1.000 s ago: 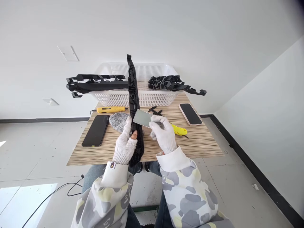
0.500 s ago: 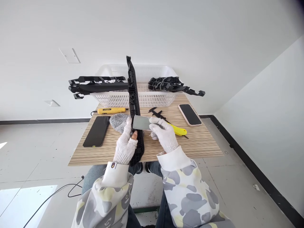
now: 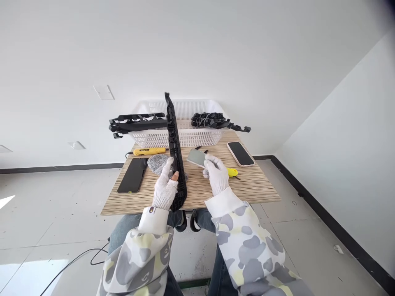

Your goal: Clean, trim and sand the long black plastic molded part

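Note:
My left hand (image 3: pixel 166 187), in a white fingerless glove, grips the lower part of a long black plastic trim piece (image 3: pixel 174 142). The piece stands tilted, its far end reaching up in front of the basket. In my gloved right hand (image 3: pixel 216 172), a flat grey-green rectangular pad (image 3: pixel 196 157) is pinched by one end, just right of the trim piece and apart from it. Under and beside my right hand lies a yellow-handled tool (image 3: pixel 232 172), partly hidden. A grey speckled cloth (image 3: pixel 156 163) lies behind my left hand.
A white plastic basket (image 3: pixel 197 138) at the table's back holds more black plastic pieces (image 3: pixel 135 124) that jut over both sides. A yellow corded tool (image 3: pixel 149 151), a black phone (image 3: pixel 133 176) and a pink-edged phone (image 3: pixel 240 154) lie on the wooden table (image 3: pixel 247 189). Black calipers (image 3: pixel 199 147) are partly covered.
My right hand has drawn the pad off the trim piece, a little to the right, and tilted it. My left hand keeps its hold. The head view has tipped upward slightly.

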### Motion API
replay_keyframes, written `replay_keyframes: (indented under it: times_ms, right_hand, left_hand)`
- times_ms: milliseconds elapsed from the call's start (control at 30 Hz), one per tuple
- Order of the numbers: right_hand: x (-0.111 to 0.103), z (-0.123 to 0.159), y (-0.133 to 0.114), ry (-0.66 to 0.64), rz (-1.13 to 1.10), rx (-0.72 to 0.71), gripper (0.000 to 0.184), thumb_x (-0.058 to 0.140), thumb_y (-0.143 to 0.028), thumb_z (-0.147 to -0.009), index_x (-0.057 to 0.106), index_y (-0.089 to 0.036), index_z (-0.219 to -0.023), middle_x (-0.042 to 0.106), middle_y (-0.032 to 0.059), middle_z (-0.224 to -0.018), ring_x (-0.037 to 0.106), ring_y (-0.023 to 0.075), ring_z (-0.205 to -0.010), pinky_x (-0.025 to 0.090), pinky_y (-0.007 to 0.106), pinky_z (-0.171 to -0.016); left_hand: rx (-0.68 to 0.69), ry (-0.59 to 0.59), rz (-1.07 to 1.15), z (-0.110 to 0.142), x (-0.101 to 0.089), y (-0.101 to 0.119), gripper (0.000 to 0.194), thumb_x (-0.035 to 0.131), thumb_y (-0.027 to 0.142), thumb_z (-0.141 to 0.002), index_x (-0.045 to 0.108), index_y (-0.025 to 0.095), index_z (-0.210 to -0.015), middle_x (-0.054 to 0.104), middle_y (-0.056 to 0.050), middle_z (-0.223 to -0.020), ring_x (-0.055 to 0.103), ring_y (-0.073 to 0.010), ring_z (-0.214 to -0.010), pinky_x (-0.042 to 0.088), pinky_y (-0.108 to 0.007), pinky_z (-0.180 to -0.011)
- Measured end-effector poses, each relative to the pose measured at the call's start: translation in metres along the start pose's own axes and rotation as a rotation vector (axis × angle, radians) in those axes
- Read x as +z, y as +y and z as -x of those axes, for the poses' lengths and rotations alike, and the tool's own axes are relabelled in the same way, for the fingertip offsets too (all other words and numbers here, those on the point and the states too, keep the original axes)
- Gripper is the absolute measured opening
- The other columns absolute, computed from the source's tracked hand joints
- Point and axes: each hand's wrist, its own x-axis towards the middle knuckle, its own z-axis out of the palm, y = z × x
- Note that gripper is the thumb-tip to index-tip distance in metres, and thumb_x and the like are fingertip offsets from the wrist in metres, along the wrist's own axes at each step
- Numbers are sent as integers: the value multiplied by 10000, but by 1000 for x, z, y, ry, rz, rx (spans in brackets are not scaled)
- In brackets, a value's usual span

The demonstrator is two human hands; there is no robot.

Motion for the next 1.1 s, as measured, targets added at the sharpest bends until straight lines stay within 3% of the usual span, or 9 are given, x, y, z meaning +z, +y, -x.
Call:
replay_keyframes:
  times_ms: [67, 133, 300, 533, 700, 900, 1100]
  right_hand:
    - [0, 4, -1, -155, 21, 48, 365, 771, -356, -597, 709, -184, -913, 665, -53, -643, 544, 72, -443, 453, 188, -409]
    - [1, 7, -2, -214, 30, 82, 353, 785, -330, -571, 700, -181, -879, 688, -44, -674, 559, 70, -453, 481, 194, -430]
    - [1, 4, -4, -56, -32, 53, 334, 749, -308, -610, 682, -182, -912, 662, -65, -636, 528, 53, -435, 444, 169, -412]
    - [-5, -5, 7, -124, -14, 61, 376, 769, -334, -617, 689, -180, -951, 666, -58, -674, 546, 56, -442, 448, 169, -403]
    - [-6, -8, 11, -135, 31, 75, 371, 797, -343, -645, 698, -193, -970, 659, -55, -665, 558, 64, -454, 449, 165, -403]
    - [-9, -5, 6, -161, 11, 91, 318, 776, -299, -682, 706, -211, -979, 678, -46, -733, 587, 59, -506, 492, 164, -456]
    - [-5, -8, 4, -158, -56, 131, 394, 784, -328, -633, 675, -211, -993, 646, -53, -700, 533, 59, -483, 439, 175, -431]
  left_hand:
    - [-47, -14, 27, 0, -1, 2, 744, 612, 482, -883, 427, 254, -1567, 677, -23, -910, 418, -67, -493, 455, -191, -432]
    - [-72, -10, 35, 0, -2, 5, 759, 629, 477, -866, 425, 266, -1566, 665, -20, -918, 415, -63, -492, 460, -191, -439]
    - [-75, -7, 54, -1, -2, 5, 752, 638, 453, -854, 439, 277, -1558, 632, -4, -877, 425, -58, -490, 457, -183, -447]
    - [-76, 5, -13, -3, -3, 0, 703, 620, 434, -882, 450, 307, -1552, 692, -15, -983, 458, -60, -496, 487, -202, -499]
    - [-77, -16, 30, -3, -3, 0, 730, 645, 460, -876, 440, 302, -1558, 671, -11, -949, 451, -63, -504, 481, -204, -493]
    - [-89, 16, 14, -2, -1, 6, 661, 622, 334, -898, 471, 307, -1541, 629, 1, -868, 435, -54, -494, 453, -181, -477]
    - [-66, -34, 93, -7, -1, -1, 680, 639, 360, -883, 469, 304, -1538, 571, 33, -779, 416, -46, -470, 412, -170, -448]
